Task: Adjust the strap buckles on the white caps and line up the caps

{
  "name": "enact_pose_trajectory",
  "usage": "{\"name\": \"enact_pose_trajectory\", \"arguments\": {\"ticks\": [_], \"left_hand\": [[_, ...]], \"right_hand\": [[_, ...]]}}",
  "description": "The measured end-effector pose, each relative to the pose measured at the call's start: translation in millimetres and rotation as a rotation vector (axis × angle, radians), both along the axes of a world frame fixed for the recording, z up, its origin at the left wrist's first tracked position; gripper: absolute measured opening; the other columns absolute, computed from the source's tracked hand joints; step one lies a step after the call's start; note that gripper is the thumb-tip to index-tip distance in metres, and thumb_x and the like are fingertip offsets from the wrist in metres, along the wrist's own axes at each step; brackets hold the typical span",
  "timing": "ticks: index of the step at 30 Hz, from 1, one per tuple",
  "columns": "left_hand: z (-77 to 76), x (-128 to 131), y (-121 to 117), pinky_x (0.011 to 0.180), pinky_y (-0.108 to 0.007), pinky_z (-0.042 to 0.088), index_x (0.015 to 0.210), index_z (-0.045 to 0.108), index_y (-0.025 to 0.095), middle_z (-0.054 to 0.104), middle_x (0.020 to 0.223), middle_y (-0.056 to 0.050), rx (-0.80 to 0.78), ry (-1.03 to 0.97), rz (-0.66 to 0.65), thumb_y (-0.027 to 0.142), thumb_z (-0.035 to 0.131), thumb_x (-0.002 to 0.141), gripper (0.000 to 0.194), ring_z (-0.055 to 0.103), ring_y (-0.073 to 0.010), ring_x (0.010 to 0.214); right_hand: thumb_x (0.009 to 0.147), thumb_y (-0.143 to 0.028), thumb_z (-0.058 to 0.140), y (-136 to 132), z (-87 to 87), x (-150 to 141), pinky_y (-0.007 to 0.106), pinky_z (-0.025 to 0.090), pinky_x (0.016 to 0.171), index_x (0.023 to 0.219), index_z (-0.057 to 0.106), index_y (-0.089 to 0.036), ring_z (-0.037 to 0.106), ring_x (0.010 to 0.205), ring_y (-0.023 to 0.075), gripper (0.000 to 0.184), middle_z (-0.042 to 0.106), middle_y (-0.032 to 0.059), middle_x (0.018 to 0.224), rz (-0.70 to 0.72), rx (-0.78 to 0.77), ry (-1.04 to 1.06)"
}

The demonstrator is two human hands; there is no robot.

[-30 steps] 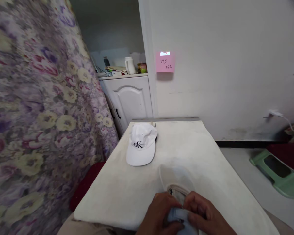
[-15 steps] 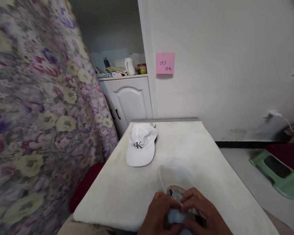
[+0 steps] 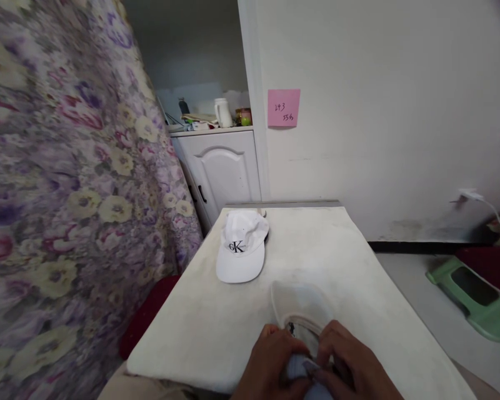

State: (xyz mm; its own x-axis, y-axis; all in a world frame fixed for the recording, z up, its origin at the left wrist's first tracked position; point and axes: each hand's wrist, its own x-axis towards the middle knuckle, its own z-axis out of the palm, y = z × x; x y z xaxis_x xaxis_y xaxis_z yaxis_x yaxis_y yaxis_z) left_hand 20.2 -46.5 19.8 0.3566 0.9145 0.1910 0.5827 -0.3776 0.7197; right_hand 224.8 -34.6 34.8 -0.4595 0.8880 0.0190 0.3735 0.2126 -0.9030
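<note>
while a pale cap [image 3: 303, 300] faces away, left hand [image 3: 271, 358] and right hand [image 3: 355, 361] pinch it — nearly closed.

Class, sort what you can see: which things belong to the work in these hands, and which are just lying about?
In the work:
- left hand and right hand, both holding the pale cap
- table, the work surface

Apparently just about:
- white cap, untouched, though possibly related
- pink note
- white pitcher
- green stool
- floral curtain

Bare hands [image 3: 273, 364] — and pale beige, creased cloth [image 3: 139, 385] over the legs.
</note>
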Motion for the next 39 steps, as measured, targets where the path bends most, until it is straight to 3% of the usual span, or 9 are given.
{"name": "enact_pose_trajectory", "arguments": {"ticks": [4,9,17,23,30,39], "left_hand": [[-0.5,-1.2,-0.6,0.077,-0.031,0.042,0.094,0.065,0.024,0.065,0.086,0.001,-0.018,-0.083,-0.007,0.001,0.067,0.058,0.043,0.055,-0.0213,0.089],[-6.9,-2.4,-0.4,0.078,-0.033,0.042,0.096,0.061,0.026,0.064,0.086,0.001,0.054,-0.089,-0.065,0.017,0.071,0.066,0.033,0.054,-0.0217,0.087],[-4.2,4.0,-1.4,0.078,-0.036,0.041,0.097,0.058,0.027,0.063,0.084,0.001,0.197,-0.150,-0.063,0.022,0.065,0.069,0.029,0.056,-0.0196,0.079],[1.4,4.8,-2.8,0.073,-0.034,0.041,0.093,0.056,0.025,0.064,0.081,0.000,0.246,-0.048,-0.088,0.028,0.064,0.076,0.020,0.056,-0.0191,0.076],[2.5,7.1,-0.4,0.071,-0.033,0.041,0.092,0.053,0.025,0.066,0.078,0.001,0.320,0.044,-0.099,0.026,0.062,0.075,0.019,0.058,-0.0177,0.071],[0.7,5.0,0.9,0.072,-0.034,0.040,0.095,0.053,0.025,0.068,0.080,0.001,0.330,0.114,-0.147,0.031,0.061,0.081,0.017,0.061,-0.0171,0.071]], "right_hand": [[0.084,-0.029,0.059,-2.2,-2.0,1.6,0.028,0.030,0.055,0.079,0.052,-0.024,0.039,0.058,0.0142,0.010,0.039,-0.0074,0.063,-0.030,-0.208,0.075],[0.083,-0.045,0.061,-3.1,8.5,-1.3,0.028,0.028,0.058,0.078,0.052,-0.022,0.036,0.062,0.0147,0.025,0.040,-0.0068,0.064,-0.059,-0.328,0.233],[0.081,-0.045,0.057,-5.8,-2.2,-2.7,0.030,0.030,0.058,0.071,0.046,-0.024,0.040,0.061,0.0165,0.025,0.042,-0.0049,0.064,-0.100,-0.151,0.167],[0.080,-0.039,0.055,-3.9,-4.7,-0.8,0.031,0.034,0.058,0.070,0.043,-0.025,0.046,0.060,0.0174,0.021,0.048,-0.0030,0.064,-0.085,-0.104,0.086],[0.077,-0.028,0.052,-8.8,1.7,-5.3,0.030,0.037,0.058,0.069,0.041,-0.026,0.048,0.060,0.0171,0.014,0.049,-0.0030,0.063,-0.171,-0.027,-0.038],[0.071,-0.022,0.054,-6.8,-9.2,-3.2,0.031,0.039,0.057,0.069,0.042,-0.026,0.050,0.058,0.0177,0.013,0.056,-0.0022,0.061,-0.136,0.056,-0.152]]}}
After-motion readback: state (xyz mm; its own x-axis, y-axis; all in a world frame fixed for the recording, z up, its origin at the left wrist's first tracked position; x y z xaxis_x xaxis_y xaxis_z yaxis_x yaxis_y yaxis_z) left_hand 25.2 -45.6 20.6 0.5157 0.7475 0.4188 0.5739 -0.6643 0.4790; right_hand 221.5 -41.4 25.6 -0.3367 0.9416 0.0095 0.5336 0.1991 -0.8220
